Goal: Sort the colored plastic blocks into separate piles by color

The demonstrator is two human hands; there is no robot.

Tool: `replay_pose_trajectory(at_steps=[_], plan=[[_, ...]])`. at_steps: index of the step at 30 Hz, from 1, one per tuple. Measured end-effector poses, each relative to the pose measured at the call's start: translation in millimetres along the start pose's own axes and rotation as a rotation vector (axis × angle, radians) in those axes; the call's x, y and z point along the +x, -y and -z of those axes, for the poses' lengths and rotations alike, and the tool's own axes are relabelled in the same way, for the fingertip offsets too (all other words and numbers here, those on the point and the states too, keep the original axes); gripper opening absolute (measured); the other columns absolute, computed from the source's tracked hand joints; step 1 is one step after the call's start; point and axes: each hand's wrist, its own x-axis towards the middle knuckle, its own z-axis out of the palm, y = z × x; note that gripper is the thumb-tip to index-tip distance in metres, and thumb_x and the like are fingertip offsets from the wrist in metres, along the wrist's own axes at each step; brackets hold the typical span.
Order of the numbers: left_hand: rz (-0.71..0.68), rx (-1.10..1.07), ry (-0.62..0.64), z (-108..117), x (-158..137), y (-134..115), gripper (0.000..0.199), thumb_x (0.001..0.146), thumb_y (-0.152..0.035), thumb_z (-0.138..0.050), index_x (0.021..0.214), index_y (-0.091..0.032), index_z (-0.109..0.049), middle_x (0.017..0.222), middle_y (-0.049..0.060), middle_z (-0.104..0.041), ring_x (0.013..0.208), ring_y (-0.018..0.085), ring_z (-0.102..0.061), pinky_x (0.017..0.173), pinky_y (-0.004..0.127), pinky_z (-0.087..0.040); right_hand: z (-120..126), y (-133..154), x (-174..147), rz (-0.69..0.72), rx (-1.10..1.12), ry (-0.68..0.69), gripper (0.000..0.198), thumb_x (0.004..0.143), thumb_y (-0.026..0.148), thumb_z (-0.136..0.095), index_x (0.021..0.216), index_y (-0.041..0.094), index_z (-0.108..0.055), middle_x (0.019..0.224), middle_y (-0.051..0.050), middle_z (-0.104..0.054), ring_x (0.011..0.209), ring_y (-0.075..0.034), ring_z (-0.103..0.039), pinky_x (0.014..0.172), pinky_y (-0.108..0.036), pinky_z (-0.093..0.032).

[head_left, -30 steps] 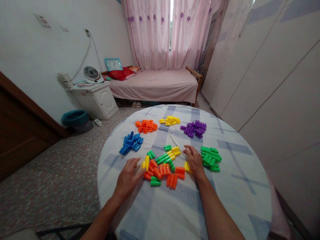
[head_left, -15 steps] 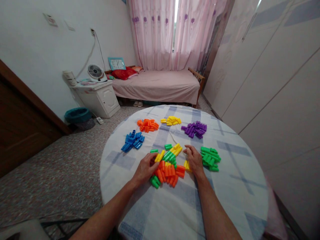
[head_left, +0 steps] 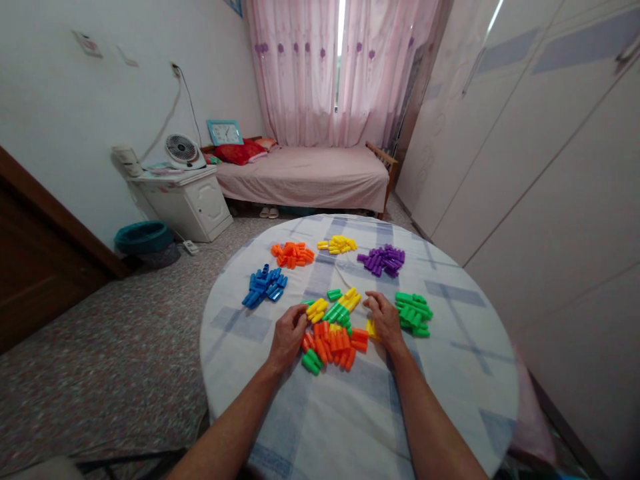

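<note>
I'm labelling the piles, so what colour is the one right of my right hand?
That pile is green, clearest in the head view.

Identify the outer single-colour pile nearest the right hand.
The green pile, just to the right of the right hand. The purple pile lies farther ahead; the yellow pile, orange pile and blue pile are farther still.

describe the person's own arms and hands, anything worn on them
The left arm and right arm are bare, with no sleeve in view. The left hand and right hand wear no gloves, and no watch or bracelet shows. I can't tell about rings.
</note>
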Motion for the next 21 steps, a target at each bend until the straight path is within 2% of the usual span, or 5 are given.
replay_pose_trajectory(at_steps=[6, 10, 13, 16, 21], plan=[[-0.066, 0.105, -0.053, 0.8, 1.0, -4.8, 0.024, 0.085, -0.024, -0.047, 0.103, -0.016, -0.062, 0.097, 0.006, -0.064, 0.081, 0.015, -0.062, 0.076, 0.03, -0.052, 5.4, 24.3, -21.8, 0.252, -0.152, 0.053, 0.031, 0.086, 0.04, -0.043, 0.091, 0.019, -0.065, 0.099, -0.008, -0.067, 0.097, -0.022, -0.058, 0.09, -0.038, -0.042], [-0.276, 0.215, -0.131, 3.8, -4.8, -14.2, 0.022, 0.085, -0.019, -0.045, 0.097, -0.016, -0.063, 0.098, 0.008, -0.061, 0.093, 0.017, -0.059, 0.084, 0.033, -0.049, 1.3, 19.7, -44.8, 0.306, -0.242, -0.023, 0.027, 0.086, 0.035, -0.047, 0.097, 0.019, -0.065, 0.108, -0.01, -0.064, 0.107, -0.023, -0.053, 0.097, -0.04, -0.038], [-0.481, 0.318, 0.035, 4.8, -11.2, -22.4, 0.021, 0.084, -0.027, -0.053, 0.1, -0.019, -0.065, 0.105, 0.009, -0.063, 0.103, 0.021, -0.056, 0.092, 0.039, -0.045, -1.7, 6.5, -53.2, 0.212, -0.269, -0.149, 0.031, 0.087, 0.033, -0.042, 0.102, 0.017, -0.063, 0.108, -0.011, -0.063, 0.107, -0.023, -0.053, 0.096, -0.041, -0.038], [-0.64, 0.433, 0.269, 1.6, -16.1, -30.0, 0.046, 0.074, -0.044, -0.067, 0.114, -0.021, -0.062, 0.116, 0.011, -0.062, 0.116, 0.028, -0.051, 0.102, 0.049, -0.036, -3.0, -1.8, -53.9, 0.152, -0.246, -0.144, 0.034, 0.089, 0.033, -0.036, 0.101, 0.016, -0.063, 0.102, -0.011, -0.064, 0.1, -0.022, -0.055, 0.093, -0.039, -0.04], [-0.671, 0.475, 0.376, -11.7, -20.1, -36.8, 0.05, 0.073, -0.042, -0.068, 0.118, -0.022, -0.06, 0.113, 0.009, -0.065, 0.12, 0.029, -0.048, 0.108, 0.052, -0.026, -3.8, -2.6, -52.7, 0.152, -0.266, -0.134, 0.034, 0.09, 0.033, -0.035, 0.1, 0.017, -0.064, 0.101, -0.01, -0.065, 0.1, -0.021, -0.056, 0.093, -0.038, -0.04]])
